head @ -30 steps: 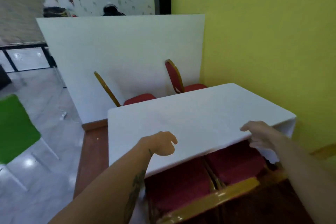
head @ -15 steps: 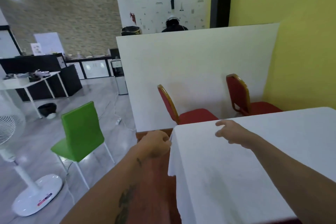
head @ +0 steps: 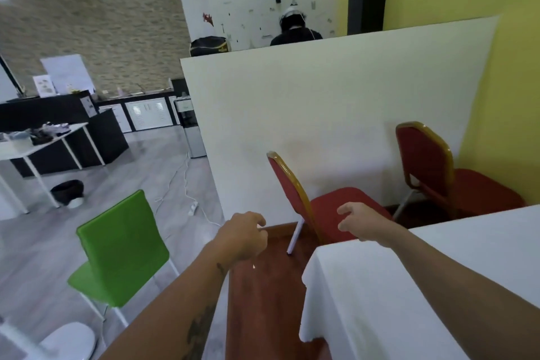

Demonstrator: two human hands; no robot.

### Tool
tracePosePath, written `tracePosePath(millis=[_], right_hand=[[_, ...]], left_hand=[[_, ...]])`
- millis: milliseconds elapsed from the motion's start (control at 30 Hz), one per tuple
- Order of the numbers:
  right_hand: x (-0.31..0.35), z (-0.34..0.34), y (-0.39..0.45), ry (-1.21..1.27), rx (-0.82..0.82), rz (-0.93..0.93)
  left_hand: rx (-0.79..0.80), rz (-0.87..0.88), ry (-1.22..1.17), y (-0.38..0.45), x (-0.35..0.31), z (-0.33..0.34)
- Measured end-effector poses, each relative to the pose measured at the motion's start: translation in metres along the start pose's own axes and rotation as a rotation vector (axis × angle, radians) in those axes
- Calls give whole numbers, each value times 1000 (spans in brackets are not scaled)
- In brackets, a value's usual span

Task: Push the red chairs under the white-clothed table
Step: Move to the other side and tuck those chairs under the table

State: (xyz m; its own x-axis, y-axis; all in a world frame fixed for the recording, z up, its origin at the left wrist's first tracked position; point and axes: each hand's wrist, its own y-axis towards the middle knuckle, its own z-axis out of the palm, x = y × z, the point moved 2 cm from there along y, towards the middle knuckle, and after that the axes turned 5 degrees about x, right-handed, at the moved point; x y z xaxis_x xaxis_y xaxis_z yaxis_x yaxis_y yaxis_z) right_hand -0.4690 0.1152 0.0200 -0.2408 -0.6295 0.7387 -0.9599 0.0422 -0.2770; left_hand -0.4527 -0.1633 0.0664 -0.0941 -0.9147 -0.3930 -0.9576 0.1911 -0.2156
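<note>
A person's two bare arms reach forward past the corner of a white-clothed tabletop [head: 432,280] toward two red chairs with gold-coloured frames. The left hand [head: 244,235] hangs over the reddish wooden floor [head: 263,301] with its fingers [head: 260,222] curled loosely inward, gripping nothing. The right hand [head: 361,221] hovers in front of the nearer red chair [head: 330,204], fingers spread and slightly bent, also empty; whether it touches the seat cannot be told. That chair stands at the tabletop's far edge, its backrest toward a white partition [head: 321,114] and the front of its seat hidden behind the cloth's corner. The second red chair [head: 444,172] stands to the right, beside a yellow wall [head: 511,96], its seat likewise meeting the tabletop's far edge. A green chair [head: 119,245] stands apart on the grey tiled floor at left. Someone in dark clothing is partly visible above the partition.
</note>
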Motion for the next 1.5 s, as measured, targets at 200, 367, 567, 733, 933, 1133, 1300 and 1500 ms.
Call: tracePosePath(millis=[200,367,567,733,933,1133,1300,1500], right_hand=[[31,20,84,-106,1,25],[55,28,157,-156,-47,80],[71,40,222,-138,-75,191],[78,40,269,-124,-96,241],[86,47,331,-94,-57,280],[84,64,370,-130,-23,319],[82,66,397,-181,-46,413],[73,82,409,-254,-112,557]], left_hand=[[39,61,19,112,33,-18],[40,153,1,206,64,-36],[113,263,-4,299,75,-66],[173,348,29,368,61,-69],[214,341,-37,455,52,-51],[142,540,565,517,38,-33],[147,777,816,572,26,-18],[298,1014,862,605,7,-10]])
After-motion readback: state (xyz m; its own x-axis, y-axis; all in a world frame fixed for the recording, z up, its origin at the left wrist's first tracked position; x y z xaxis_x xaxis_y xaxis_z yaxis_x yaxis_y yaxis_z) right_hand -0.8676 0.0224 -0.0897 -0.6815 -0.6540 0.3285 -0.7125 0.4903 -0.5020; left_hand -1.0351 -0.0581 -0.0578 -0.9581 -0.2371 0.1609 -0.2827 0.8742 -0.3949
